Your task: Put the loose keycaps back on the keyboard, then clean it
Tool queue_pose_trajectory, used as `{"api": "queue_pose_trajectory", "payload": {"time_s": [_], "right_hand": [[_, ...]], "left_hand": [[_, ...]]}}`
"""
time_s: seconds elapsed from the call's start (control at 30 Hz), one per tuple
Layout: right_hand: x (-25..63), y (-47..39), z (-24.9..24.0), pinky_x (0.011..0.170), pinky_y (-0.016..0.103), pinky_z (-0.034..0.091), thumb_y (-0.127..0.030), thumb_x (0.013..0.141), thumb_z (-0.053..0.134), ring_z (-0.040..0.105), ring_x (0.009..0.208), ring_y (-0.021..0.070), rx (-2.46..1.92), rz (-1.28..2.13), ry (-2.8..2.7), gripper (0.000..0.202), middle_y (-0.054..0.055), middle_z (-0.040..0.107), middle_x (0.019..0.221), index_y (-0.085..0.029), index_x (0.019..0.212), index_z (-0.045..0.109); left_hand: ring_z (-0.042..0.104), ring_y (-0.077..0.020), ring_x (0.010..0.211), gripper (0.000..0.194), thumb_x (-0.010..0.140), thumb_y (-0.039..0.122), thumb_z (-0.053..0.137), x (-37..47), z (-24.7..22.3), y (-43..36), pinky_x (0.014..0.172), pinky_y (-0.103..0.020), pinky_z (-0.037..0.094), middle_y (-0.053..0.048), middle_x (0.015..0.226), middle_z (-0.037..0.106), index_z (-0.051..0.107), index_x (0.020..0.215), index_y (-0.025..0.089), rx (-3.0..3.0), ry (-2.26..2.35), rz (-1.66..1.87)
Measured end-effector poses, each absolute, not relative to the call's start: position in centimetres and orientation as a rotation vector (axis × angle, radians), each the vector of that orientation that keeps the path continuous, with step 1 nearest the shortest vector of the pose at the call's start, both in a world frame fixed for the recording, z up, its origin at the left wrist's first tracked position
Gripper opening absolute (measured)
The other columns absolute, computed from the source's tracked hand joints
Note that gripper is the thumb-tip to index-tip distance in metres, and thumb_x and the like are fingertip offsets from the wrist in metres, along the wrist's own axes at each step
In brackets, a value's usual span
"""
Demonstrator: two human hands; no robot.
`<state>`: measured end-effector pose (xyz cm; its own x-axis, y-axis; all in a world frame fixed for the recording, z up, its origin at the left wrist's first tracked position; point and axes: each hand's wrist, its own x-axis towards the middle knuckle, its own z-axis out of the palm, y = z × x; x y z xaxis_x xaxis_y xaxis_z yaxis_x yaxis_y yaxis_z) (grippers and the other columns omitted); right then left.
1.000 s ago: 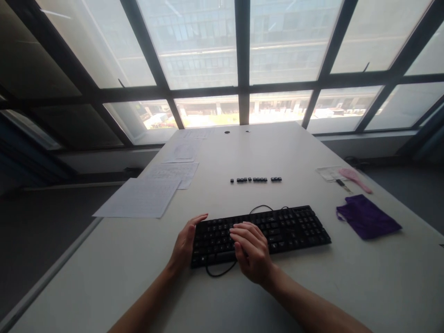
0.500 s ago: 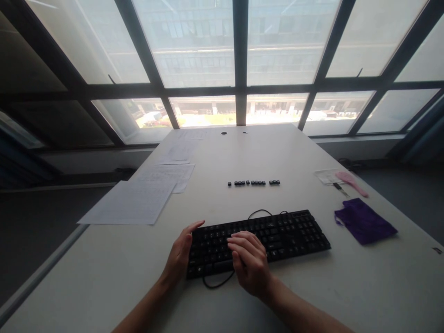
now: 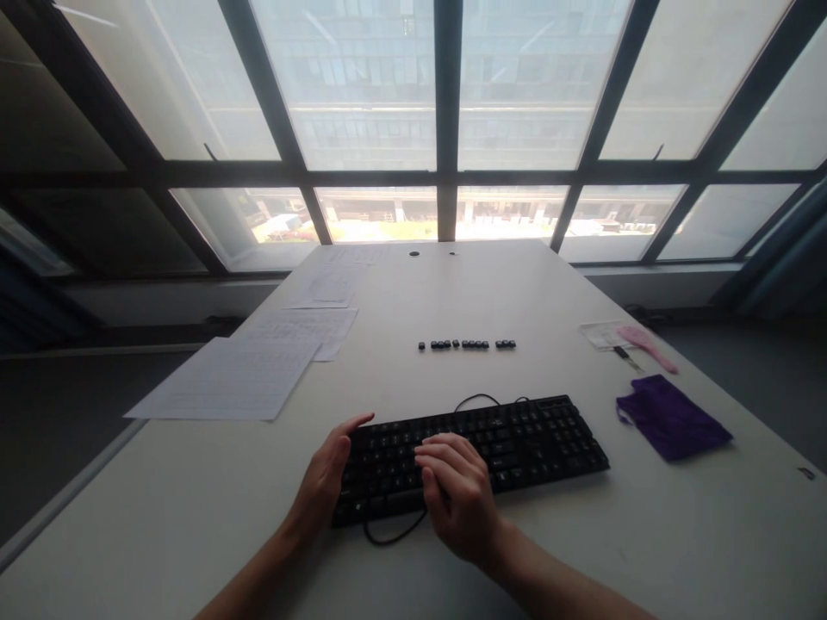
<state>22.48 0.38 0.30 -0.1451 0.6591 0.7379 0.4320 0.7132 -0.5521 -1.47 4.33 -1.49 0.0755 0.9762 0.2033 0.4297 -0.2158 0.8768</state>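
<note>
A black keyboard [image 3: 536, 443] lies slightly tilted on the white table, its cable looping out at the front and behind. My left hand [image 3: 327, 469] rests against the keyboard's left end, fingers stretched along its edge and thumb apart. Over the middle keys is my right hand [image 3: 457, 491], its fingers bent and close together; whatever its fingertips touch or hold is hidden. Beyond the keyboard, several small black keycaps [image 3: 475, 344] stand in a broken row.
Paper sheets [image 3: 226, 379] overlap on the left of the table [image 3: 258, 499]. At the right lie a purple pouch [image 3: 675, 419], a pink hairbrush [image 3: 649, 347], a small black-handled tool [image 3: 626, 357] and a clear packet [image 3: 600, 335]. Large windows stand behind.
The view has shifted a little, so the objects on the table appear slightly further left. Both hands keep nearly the same pose at the keyboard.
</note>
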Motion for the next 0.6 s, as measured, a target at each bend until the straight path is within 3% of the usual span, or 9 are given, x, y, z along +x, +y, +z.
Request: {"api": "queue_pose_trajectory", "payload": {"time_s": [0.13, 0.33, 0.6], "right_hand": [[22.4, 0.7, -0.2, 0.096, 0.042, 0.055, -0.014, 0.094, 0.050, 0.065, 0.105, 0.0235, -0.931, 0.248, -1.832, 0.025, 0.008, 0.074, 0.103, -0.020, 0.108, 0.070], [22.1, 0.9, -1.5, 0.112, 0.048, 0.045, -0.023, 0.097, 0.053, 0.054, 0.132, 0.0283, -1.234, 0.206, -1.993, 0.039, 0.009, 0.062, 0.140, -0.023, 0.135, 0.061], [22.9, 2.0, -2.6, 0.118, 0.048, 0.039, -0.027, 0.099, 0.052, 0.048, 0.139, 0.0266, -1.290, 0.138, -2.111, 0.038, 0.008, 0.056, 0.147, -0.023, 0.136, 0.061]], "left_hand": [[0.052, -0.0298, 0.134, 0.055, 0.100, 0.059, 0.035, -0.9, -1.9, 4.4, 0.121, -0.051, 0.032, -0.010, 0.139, 0.061, 0.064, 0.130, 0.023, 1.766, 1.385, 1.113], [0.046, -0.0282, 0.139, 0.053, 0.100, 0.059, 0.035, 0.1, -2.5, 4.1, 0.123, -0.051, 0.028, -0.008, 0.146, 0.055, 0.063, 0.130, 0.026, 1.817, 1.463, 1.148], [0.035, -0.0298, 0.148, 0.053, 0.099, 0.059, 0.038, 0.8, -2.6, 4.7, 0.125, -0.054, 0.024, -0.008, 0.156, 0.046, 0.057, 0.137, 0.027, 1.823, 1.412, 1.150]]}}
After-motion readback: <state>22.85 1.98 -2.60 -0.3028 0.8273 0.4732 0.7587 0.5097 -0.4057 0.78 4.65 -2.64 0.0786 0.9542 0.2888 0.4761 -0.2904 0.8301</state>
